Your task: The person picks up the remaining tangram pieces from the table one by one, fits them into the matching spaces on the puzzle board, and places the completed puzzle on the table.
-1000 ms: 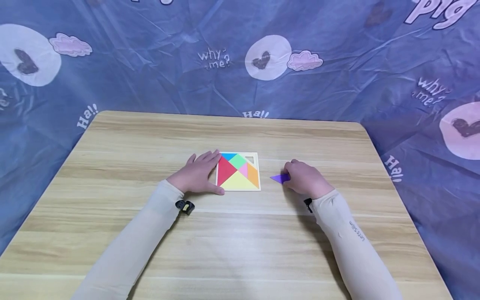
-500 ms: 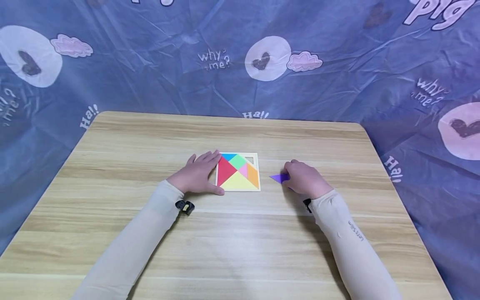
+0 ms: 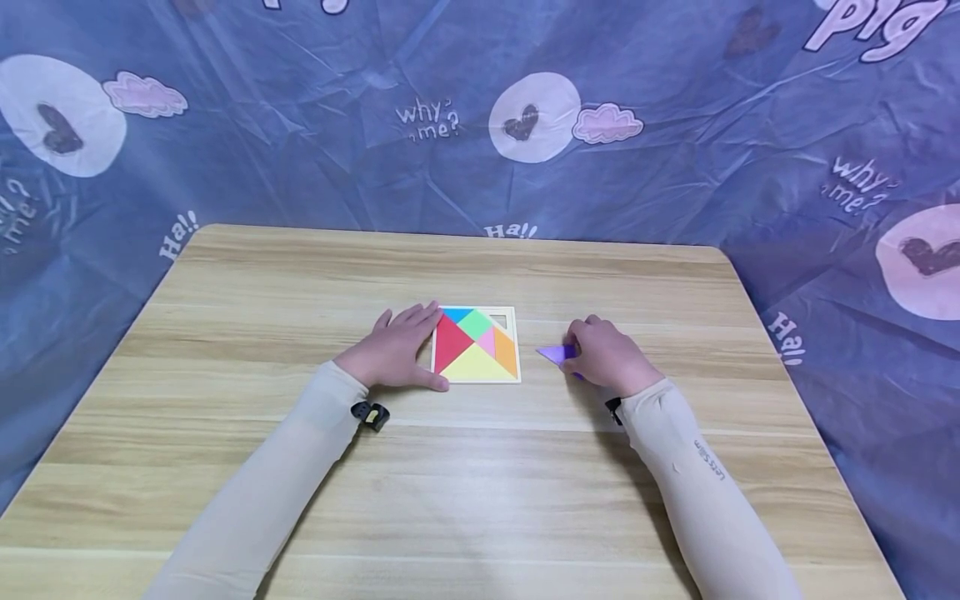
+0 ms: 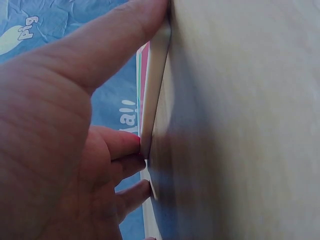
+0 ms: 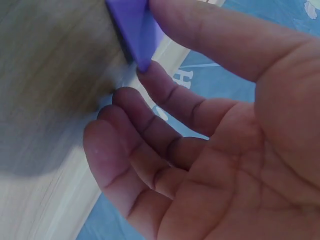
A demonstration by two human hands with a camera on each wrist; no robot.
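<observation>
A tangram tray (image 3: 511,313) with a pale rim lies on the table, holding red (image 3: 452,342), yellow (image 3: 476,367), blue, green, pink and orange pieces. Its far right corner shows a bare triangular gap. My left hand (image 3: 393,353) spans the tray's left side, thumb at the near corner and fingertips at the far one; the left wrist view shows them against the tray's edge (image 4: 156,75). To the right of the tray, my right hand (image 3: 606,357) pinches a purple triangle (image 3: 551,353) between thumb and index finger. In the right wrist view, that purple triangle (image 5: 134,25) is partly cut off.
The wooden table (image 3: 465,500) has rounded far corners. Behind it and at both sides hangs a blue printed cloth (image 3: 315,150). Each wrist carries a small black camera strap, the left one (image 3: 371,415) more visible.
The purple triangle has tilted and shifted slightly left in my right hand, showing a lighter face. My left hand and the tray stay in place.
</observation>
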